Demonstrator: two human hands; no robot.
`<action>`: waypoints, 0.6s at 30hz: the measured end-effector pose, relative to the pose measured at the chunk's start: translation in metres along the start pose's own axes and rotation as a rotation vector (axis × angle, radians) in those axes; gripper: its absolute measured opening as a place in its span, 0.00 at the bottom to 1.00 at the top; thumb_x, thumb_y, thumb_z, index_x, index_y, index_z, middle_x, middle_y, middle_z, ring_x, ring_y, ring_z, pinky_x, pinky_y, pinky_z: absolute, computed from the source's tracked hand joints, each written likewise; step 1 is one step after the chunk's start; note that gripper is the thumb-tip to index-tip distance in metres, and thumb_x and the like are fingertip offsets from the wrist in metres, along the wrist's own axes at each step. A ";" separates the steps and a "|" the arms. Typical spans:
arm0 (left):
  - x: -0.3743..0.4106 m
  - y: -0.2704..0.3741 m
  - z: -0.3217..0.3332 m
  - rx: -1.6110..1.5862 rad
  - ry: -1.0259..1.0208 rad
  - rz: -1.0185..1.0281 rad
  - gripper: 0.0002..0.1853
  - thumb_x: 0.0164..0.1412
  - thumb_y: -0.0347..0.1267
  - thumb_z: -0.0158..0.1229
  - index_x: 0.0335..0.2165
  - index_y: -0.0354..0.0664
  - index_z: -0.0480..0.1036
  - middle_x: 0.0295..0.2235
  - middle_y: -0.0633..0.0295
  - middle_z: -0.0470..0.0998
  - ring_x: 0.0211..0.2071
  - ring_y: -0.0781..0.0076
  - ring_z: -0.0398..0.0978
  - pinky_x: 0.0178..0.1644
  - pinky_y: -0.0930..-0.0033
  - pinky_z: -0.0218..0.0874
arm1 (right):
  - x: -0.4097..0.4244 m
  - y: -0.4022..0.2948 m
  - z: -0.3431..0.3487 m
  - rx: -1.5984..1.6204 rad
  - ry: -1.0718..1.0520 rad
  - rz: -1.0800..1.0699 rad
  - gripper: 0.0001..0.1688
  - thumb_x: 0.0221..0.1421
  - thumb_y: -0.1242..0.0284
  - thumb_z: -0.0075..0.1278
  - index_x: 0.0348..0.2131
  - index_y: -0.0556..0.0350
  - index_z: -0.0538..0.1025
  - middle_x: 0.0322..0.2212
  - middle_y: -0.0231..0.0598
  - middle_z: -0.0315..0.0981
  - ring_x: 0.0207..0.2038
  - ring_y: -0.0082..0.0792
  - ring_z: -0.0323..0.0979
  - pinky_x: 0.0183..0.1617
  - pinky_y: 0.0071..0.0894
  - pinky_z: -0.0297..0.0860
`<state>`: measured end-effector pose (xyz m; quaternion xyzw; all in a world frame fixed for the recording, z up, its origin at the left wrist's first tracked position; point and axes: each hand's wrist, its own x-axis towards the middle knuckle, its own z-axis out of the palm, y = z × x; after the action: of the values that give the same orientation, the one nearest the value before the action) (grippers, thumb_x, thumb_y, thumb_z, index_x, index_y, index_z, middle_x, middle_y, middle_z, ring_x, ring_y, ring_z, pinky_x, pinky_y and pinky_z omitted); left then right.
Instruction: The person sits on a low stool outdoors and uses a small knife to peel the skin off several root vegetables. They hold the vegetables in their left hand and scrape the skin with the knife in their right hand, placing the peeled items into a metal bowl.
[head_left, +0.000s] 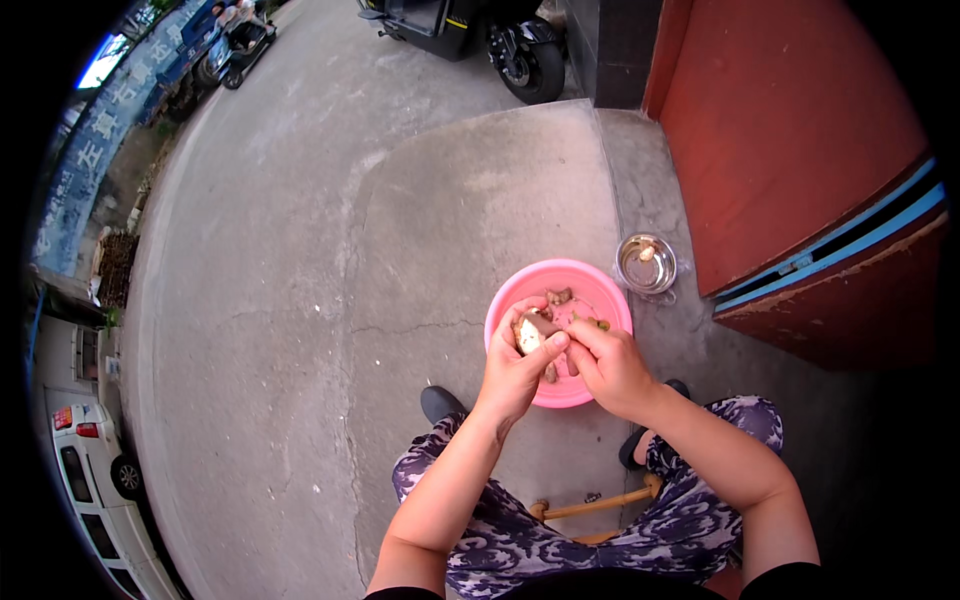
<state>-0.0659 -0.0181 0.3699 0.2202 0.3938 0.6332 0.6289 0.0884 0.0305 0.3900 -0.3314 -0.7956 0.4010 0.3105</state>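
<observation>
Over a pink plastic basin (616, 296) on the ground, my left hand (514, 367) holds a partly pale, partly brown piece of root (529, 335), perhaps ginger. My right hand (609, 365) touches the left at the thumb, its fingers closed around something dark and flat, perhaps a blade or peel, mostly hidden. Inside the basin lie brown root pieces (559, 296) and some green and brown scraps. A small metal bowl (647, 283) just beyond the basin's right edge holds a pale piece (646, 254).
A red door panel (780, 135) stands at the right, beside a dark tiled pillar (626, 56). A parked scooter's wheel (536, 67) is at the top. Bamboo-like stool rungs (600, 505) show between my legs. A white van (97, 502) and a rider on a scooter (238, 49) are across the road.
</observation>
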 end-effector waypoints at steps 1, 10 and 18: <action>0.000 0.003 0.000 -0.018 -0.027 -0.016 0.22 0.56 0.21 0.62 0.48 0.39 0.66 0.39 0.65 0.74 0.37 0.80 0.73 0.41 0.79 0.66 | 0.000 0.000 -0.001 0.006 -0.013 -0.032 0.06 0.58 0.76 0.47 0.28 0.59 0.68 0.18 0.51 0.71 0.23 0.54 0.73 0.25 0.48 0.65; 0.002 -0.005 -0.008 -0.031 0.055 -0.079 0.17 0.53 0.18 0.62 0.41 0.41 0.69 0.37 0.66 0.74 0.36 0.81 0.73 0.39 0.80 0.66 | 0.002 -0.003 0.007 -0.047 0.059 0.004 0.04 0.57 0.76 0.48 0.29 0.58 0.68 0.18 0.50 0.71 0.23 0.54 0.72 0.25 0.47 0.65; 0.004 0.011 -0.002 -0.116 -0.028 -0.121 0.17 0.52 0.18 0.63 0.39 0.42 0.69 0.27 0.68 0.74 0.27 0.83 0.71 0.29 0.82 0.63 | 0.001 -0.001 0.003 -0.015 -0.006 -0.019 0.05 0.57 0.77 0.47 0.28 0.59 0.68 0.19 0.50 0.71 0.24 0.53 0.73 0.26 0.46 0.65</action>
<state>-0.0745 -0.0140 0.3765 0.1682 0.3599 0.6127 0.6832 0.0854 0.0296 0.3892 -0.3249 -0.8025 0.3932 0.3096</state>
